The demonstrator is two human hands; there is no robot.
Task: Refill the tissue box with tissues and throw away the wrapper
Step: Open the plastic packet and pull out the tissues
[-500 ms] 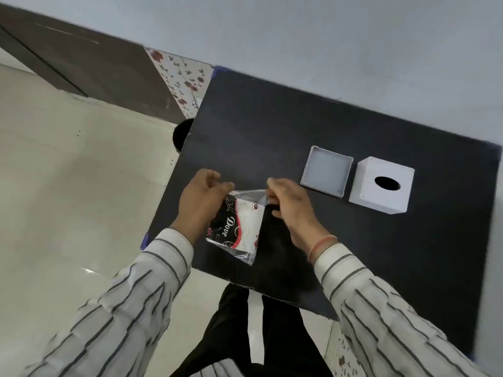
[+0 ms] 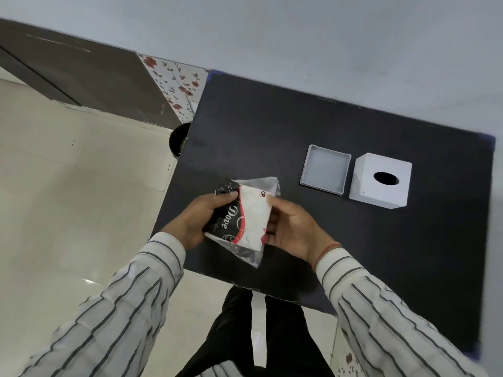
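Bottom of frame: striped shirt sleeves [image 2: 103,322] come in from lower left & lower right, dark trousers [image 2: 261,336] between them, standing on pale floor tiles [image 2: 68,186]. Just above, near the front edge of the black table [image 2: 272,126], both hands hold a tissue pack [image 2: 242,217] w/ a black, red & white printed wrapper reading "Dove". Left hand [image 2: 200,220] is closed round the pack's dark left side, thumb across the top edge, fingers underneath & mostly hidden. Right hand [image 2: 292,231] cups the white right side, fingers curled onto it, palm turned partly up; an orange thread band sits on that wrist. Clear plastic of the wrapper sticks out loose at both ends: crumpled tail at the lower end, a peaked flap at the upper end. Can't tell if the wrapper is torn open. Pack is held tilted, above the table centre-left of frame. Farther back, right of centre, an open shallow white tray, the tissue box base [image 2: 325,170], lies flat on the table w/ nothing visible inside. Just beside it on the right, not touching, the white cube tissue box cover [image 2: 381,182] w/ its oval slot facing up. Upper left: a round dark object [image 2: 177,140] partly hidden by the table edge, a floral-print panel [image 2: 177,83], dark wood panelling [image 2: 81,77]. Grey wall [image 2: 299,36] across the top.
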